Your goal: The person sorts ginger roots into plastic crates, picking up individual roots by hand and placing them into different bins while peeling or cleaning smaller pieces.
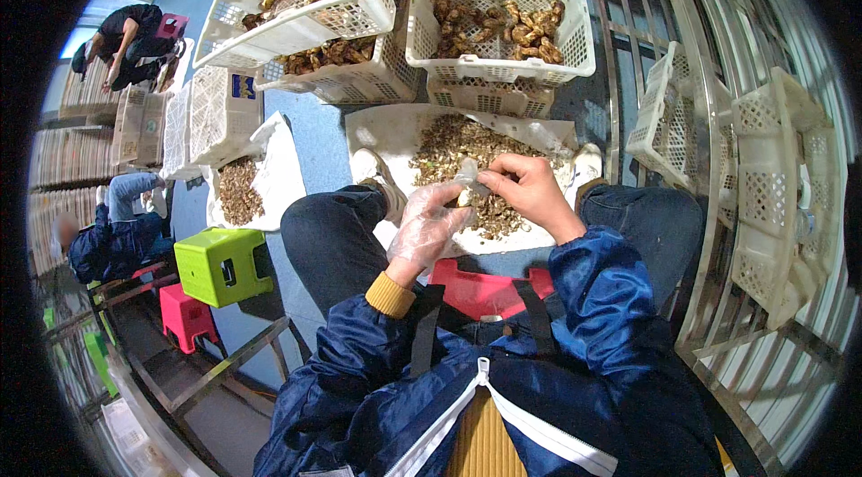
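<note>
My left hand [425, 221], in a clear plastic glove, pinches a small pale mushroom piece [465, 198] between thumb and fingers. From the other side, my bare right hand [532, 191] closes thumb and forefinger on a small thin greyish piece [479, 187]. That piece meets the mushroom, and whether it is a blade or a scrap cannot be told. Both hands are over a heap of brown and pale mushroom trimmings [438, 150] on a white sheet [380, 126] between my shoes.
Beyond the sheet stand stacked white plastic crates; the right [502, 66] and left [303, 25] ones hold brown mushrooms. A red stool [465, 288] is under me. Leftward are a green stool [219, 268], a pink stool [185, 315], another trimmings pile [240, 191] and two people. Metal racking [613, 73] runs along the right.
</note>
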`<state>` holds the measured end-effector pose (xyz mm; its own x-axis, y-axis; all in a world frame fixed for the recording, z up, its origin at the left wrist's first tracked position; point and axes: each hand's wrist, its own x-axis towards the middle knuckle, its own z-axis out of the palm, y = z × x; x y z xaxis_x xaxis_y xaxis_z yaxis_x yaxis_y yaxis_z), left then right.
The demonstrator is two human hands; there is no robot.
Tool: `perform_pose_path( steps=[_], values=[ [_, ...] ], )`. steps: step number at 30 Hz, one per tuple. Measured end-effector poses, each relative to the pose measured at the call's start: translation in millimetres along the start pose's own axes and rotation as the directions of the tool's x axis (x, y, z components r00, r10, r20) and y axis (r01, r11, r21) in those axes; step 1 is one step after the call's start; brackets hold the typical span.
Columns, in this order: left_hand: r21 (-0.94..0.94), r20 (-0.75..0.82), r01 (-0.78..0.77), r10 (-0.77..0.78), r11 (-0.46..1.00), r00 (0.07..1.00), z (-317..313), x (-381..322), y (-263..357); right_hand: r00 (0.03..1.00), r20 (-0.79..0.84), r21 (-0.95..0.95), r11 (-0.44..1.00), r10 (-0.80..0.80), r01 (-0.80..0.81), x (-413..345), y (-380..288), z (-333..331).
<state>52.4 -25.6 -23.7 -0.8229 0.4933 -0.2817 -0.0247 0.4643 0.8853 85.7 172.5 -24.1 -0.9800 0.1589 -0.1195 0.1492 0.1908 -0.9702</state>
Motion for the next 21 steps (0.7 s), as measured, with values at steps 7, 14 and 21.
perform_pose_path(
  steps=[7, 14, 21],
  values=[
    [0.119, 0.025, -0.026, 0.023, 0.993, 0.999, -4, 0, 0, 0.998, -0.063, -0.072, 0.997, -0.016, 0.011, 3, -1, -5],
    [0.087, 0.013, -0.090, 0.089, 0.992, 0.996, -4, 2, 7, 0.998, -0.042, 0.031, 0.999, 0.038, -0.037, 3, 5, -5],
    [-0.371, 0.197, 0.247, -0.185, 0.895, 0.963, -8, 4, 15, 0.992, 0.126, 0.174, 0.984, 0.018, -0.040, 0, -7, -11]
  ],
)
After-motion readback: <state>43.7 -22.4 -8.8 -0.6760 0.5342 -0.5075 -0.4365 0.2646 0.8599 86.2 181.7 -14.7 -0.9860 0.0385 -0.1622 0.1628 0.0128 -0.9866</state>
